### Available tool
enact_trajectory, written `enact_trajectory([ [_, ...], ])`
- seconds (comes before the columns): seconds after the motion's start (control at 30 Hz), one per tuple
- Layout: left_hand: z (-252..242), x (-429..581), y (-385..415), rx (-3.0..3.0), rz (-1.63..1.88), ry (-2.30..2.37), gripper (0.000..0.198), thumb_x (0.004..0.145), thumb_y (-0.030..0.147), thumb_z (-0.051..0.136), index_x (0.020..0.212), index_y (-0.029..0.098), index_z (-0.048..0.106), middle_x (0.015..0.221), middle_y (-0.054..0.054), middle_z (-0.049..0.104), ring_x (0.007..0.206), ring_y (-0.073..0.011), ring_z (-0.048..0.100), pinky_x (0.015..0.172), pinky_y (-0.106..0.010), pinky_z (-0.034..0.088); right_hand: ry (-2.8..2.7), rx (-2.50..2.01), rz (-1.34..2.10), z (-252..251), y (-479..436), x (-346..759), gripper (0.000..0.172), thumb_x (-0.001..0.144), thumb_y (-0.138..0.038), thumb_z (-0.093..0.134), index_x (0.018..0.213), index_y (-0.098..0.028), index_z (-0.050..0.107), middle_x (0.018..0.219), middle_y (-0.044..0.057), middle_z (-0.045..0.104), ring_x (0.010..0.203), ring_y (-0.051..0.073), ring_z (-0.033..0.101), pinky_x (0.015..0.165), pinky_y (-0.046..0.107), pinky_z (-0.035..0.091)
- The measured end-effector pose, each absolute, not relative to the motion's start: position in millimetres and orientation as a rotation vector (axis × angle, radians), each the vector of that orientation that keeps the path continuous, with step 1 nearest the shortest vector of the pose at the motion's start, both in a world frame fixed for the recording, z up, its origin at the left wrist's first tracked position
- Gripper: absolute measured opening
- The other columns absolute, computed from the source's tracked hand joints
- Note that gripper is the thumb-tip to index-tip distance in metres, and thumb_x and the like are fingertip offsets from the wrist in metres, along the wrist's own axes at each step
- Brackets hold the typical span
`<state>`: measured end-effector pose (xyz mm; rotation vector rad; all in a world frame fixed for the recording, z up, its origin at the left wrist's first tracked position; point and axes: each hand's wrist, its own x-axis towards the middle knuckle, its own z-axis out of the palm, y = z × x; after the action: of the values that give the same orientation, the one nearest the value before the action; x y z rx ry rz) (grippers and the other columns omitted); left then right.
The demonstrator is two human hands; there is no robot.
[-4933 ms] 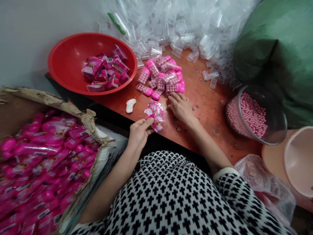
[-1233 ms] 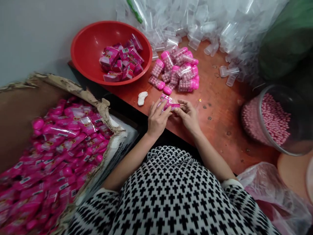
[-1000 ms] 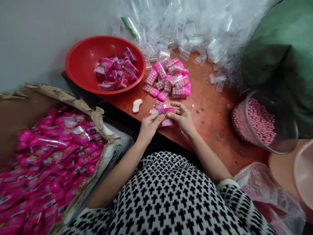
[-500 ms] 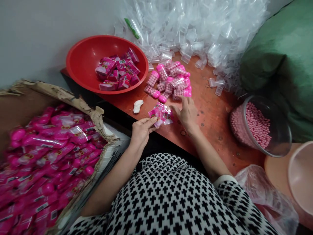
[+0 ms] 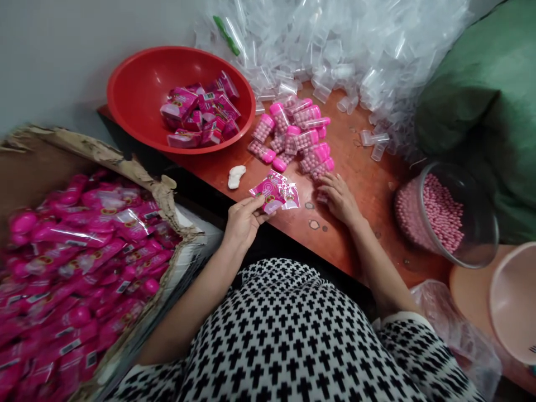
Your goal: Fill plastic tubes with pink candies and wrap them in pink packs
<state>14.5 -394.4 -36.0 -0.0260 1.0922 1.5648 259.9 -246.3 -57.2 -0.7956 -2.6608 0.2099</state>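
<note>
My left hand (image 5: 245, 223) pinches a pink printed plastic wrapper (image 5: 268, 192) between thumb and fingers, over the table's front edge. More wrapper film (image 5: 292, 196) with a clear part shows just right of it. My right hand (image 5: 341, 198) is curled on the table, right of the wrappers. Under its fingertips shows part of a small clear bottle (image 5: 321, 196); the rest is hidden by the fingers. Just beyond lies a heap of clear bottles (image 5: 307, 139) with pink caps and pink balls inside. A crumpled white piece (image 5: 237, 176) lies left of the wrappers.
A red bowl (image 5: 134, 100) holds wrapped pink packs. At lower left, a torn cardboard box (image 5: 159, 190) is full of wrapped bottles. Empty clear bottles (image 5: 335, 44) are piled at the back. A clear tub (image 5: 481, 234) of pink balls and a green sack (image 5: 469, 100) are on the right.
My right hand has moved right and toward me, away from the heap, with its fingers curled. The wrapper in my left hand now faces up more flatly. Bottles at the heap's near edge have shifted.
</note>
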Motion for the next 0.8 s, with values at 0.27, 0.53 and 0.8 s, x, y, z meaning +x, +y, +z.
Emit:
enact_trajectory([
  [0.27, -33, 25, -384, -0.092, 1.541, 1.097, 0.025, 0.064, 0.019, 0.085, 0.063, 0.014, 0.061, 0.064, 0.001, 0.067, 0.056, -0.0086, 0.062, 0.059, -0.022, 0.057, -2.071, -1.733, 0.191, -33, -283, 253, 0.038, 0.092, -0.041, 0.044, 0.115, -0.013, 0.056, 0.107, 0.018, 0.068, 0.093, 0.028, 0.067, 0.085, 0.046, 0.052],
  [0.53, -31, 28, -382, -0.196, 1.577, 1.048, 0.020, 0.073, 0.021, 0.082, 0.073, 0.015, 0.063, 0.070, 0.000, 0.071, 0.061, -0.0100, 0.066, 0.063, -0.022, 0.058, -2.291, -2.204, 0.207, -2, -293, 227, 0.036, 0.085, -0.035, 0.062, 0.110, -0.008, 0.063, 0.096, 0.025, 0.072, 0.088, 0.037, 0.070, 0.077, 0.045, 0.050],
  [0.8, -38, 30, -380, -0.315, 1.591, 0.916, 0.019, 0.075, 0.025, 0.081, 0.082, 0.015, 0.066, 0.078, -0.002, 0.074, 0.071, -0.0141, 0.071, 0.074, -0.027, 0.060, -1.597, -1.279, 1.366, -4, -344, 207, 0.026, 0.081, -0.042, 0.066, 0.097, -0.021, 0.069, 0.074, 0.002, 0.072, 0.056, 0.015, 0.062, 0.054, 0.029, 0.051],
])
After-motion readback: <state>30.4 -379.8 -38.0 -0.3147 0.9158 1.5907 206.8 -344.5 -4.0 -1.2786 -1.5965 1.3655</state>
